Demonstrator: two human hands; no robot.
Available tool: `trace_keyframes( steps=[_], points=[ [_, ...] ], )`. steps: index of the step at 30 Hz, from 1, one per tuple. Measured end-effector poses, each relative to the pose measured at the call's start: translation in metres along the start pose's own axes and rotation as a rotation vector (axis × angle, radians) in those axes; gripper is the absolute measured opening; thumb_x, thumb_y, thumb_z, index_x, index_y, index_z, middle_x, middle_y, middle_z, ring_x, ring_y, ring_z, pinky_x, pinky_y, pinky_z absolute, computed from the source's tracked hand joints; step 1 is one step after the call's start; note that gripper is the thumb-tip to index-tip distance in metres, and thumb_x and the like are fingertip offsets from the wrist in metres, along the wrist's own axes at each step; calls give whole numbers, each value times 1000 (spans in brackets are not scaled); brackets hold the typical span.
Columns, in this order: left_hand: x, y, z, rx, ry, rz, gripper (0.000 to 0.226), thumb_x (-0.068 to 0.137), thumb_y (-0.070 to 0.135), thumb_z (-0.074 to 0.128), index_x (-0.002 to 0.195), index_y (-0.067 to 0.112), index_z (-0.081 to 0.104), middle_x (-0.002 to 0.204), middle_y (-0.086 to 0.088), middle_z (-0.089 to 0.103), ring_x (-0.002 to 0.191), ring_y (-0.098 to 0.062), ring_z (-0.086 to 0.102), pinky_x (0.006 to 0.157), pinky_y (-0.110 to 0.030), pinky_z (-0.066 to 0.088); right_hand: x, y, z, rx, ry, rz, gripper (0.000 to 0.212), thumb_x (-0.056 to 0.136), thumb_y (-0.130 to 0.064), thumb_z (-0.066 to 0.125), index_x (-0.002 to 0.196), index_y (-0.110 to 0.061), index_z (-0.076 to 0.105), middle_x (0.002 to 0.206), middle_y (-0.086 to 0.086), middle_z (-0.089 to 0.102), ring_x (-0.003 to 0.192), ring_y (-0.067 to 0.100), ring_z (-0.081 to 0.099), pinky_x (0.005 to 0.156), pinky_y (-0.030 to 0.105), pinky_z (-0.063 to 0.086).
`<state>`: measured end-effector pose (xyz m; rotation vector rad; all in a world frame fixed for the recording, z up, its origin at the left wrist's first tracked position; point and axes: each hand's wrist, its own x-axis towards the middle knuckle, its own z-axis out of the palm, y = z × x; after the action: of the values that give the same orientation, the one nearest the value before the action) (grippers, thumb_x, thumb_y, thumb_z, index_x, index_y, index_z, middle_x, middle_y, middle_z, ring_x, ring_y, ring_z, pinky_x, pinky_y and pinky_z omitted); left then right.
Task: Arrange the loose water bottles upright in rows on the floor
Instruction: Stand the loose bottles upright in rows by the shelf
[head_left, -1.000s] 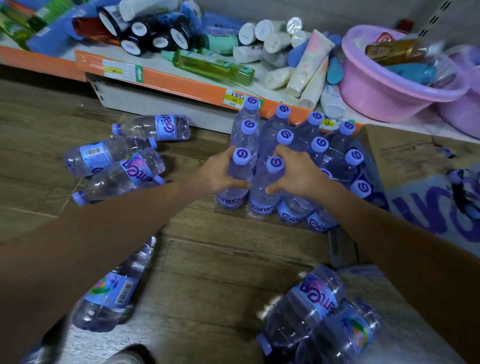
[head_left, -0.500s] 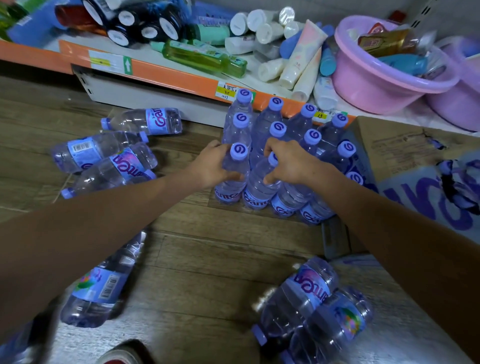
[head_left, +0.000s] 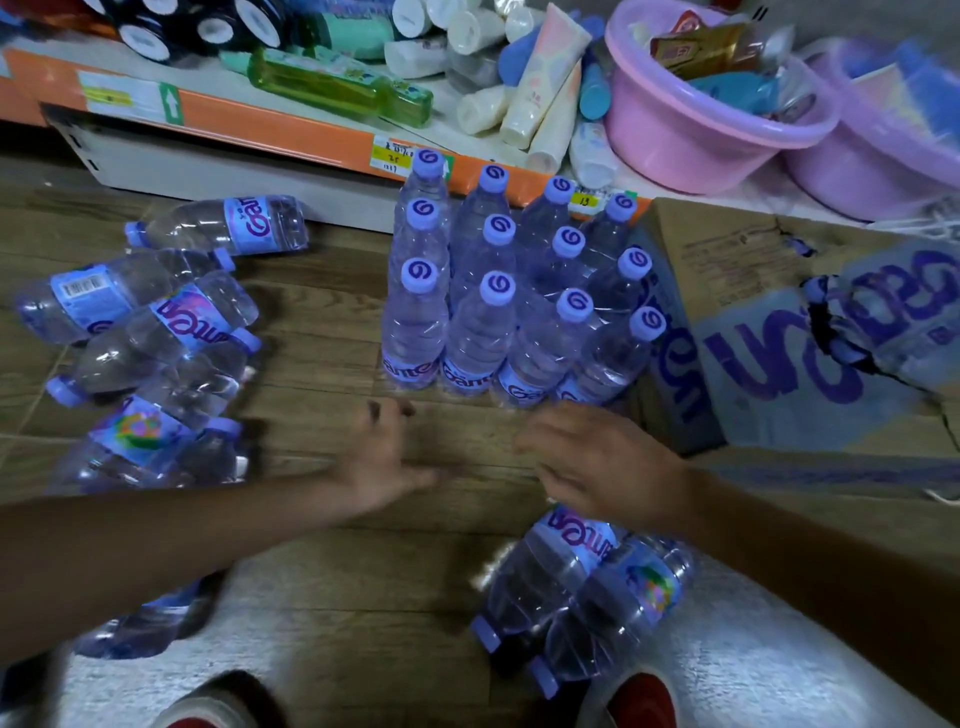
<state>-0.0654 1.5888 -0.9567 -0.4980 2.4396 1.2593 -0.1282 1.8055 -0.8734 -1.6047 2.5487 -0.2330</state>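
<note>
The left hand (head_left: 382, 462) and the right hand (head_left: 597, 462) hang loosely spread, empty, over the wooden floor (head_left: 322, 530). Just beyond them the upright bottles (head_left: 509, 291) stand in rows beside a cardboard box (head_left: 737, 291). Loose bottles (head_left: 150, 332) lie left and near, below a shop shelf (head_left: 291, 124).

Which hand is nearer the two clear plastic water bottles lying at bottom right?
Right. The right hand hovers just above the two lying clear plastic water bottles, overlapping the nearer one's label. The left hand is off to their left, over bare wooden floor.
</note>
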Motion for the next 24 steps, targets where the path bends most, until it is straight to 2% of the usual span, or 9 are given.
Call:
trace_keyframes(
  steps=[3, 5, 7, 10, 12, 16, 19, 22, 24],
  points=[
    [-23, 3, 45, 165, -367, 9, 102, 55, 58, 70, 135, 8, 31, 138, -16, 29, 131, -28, 32, 105, -24, 31, -59, -2, 31, -38, -230, -33, 11, 76, -30, 53, 69, -24, 58, 66, -8, 60, 64, 11, 58, 61, 23, 48],
    [-30, 14, 74, 170, -506, -28, 83, 69, 47, 71, 134, 11, 34, 140, -13, 31, 129, -26, 36, 105, -28, 36, -93, -5, 47, 68, -322, 6, 10, 77, -35, 57, 72, -27, 59, 69, -10, 61, 69, 9, 58, 63, 22, 51],
    [-31, 28, 98, 155, -570, -32, 83, 66, 47, 73, 131, 10, 38, 136, -12, 43, 123, -27, 46, 101, -34, 42, -115, -7, 56, 114, -398, 29, 18, 74, -43, 60, 82, -28, 66, 79, -10, 66, 76, 7, 62, 70, 23, 55],
    [-29, 48, 121, 162, -574, -48, 90, 70, 40, 73, 138, 6, 25, 142, -16, 33, 129, -32, 40, 104, -36, 36, -125, -12, 69, 30, -581, 91, 64, 51, -65, 65, 107, -33, 65, 101, -8, 69, 92, 9, 66, 82, 25, 56],
    [-28, 52, 128, 237, -518, -50, 85, 75, 33, 72, 137, 5, 20, 141, -17, 28, 129, -30, 39, 102, -32, 37, -124, -16, 78, -47, -615, 62, 78, 39, -70, 68, 107, -32, 66, 105, -6, 69, 95, 12, 67, 83, 29, 57],
    [-23, 46, 121, 266, -502, 18, 90, 67, 29, 77, 136, 8, 24, 136, -12, 36, 123, -24, 44, 94, -28, 43, -118, -25, 92, -40, -508, 91, 68, 42, -58, 70, 104, -30, 65, 101, -4, 68, 93, 15, 67, 82, 31, 56],
    [-15, 39, 103, 323, -485, 102, 76, 63, 31, 78, 125, 9, 39, 128, -8, 45, 115, -21, 48, 83, -23, 41, -113, -29, 100, -70, -483, 66, 67, 47, -51, 71, 111, -33, 62, 102, -7, 68, 89, 16, 68, 77, 30, 57],
    [-2, 39, 74, 540, -491, 230, 69, 58, 35, 78, 116, 11, 49, 118, -6, 56, 104, -21, 56, 73, -27, 47, -105, -33, 103, -141, -493, 66, 59, 34, -55, 74, 89, -32, 73, 86, -12, 72, 75, 11, 69, 71, 25, 56],
    [6, 41, 51, 699, -476, 310, 59, 60, 33, 75, 112, 12, 55, 114, -5, 62, 98, -23, 62, 66, -27, 48, -94, -34, 99, -133, -489, 131, 50, 37, -59, 72, 77, -28, 72, 74, -10, 70, 67, 8, 67, 65, 21, 54]
  ],
)
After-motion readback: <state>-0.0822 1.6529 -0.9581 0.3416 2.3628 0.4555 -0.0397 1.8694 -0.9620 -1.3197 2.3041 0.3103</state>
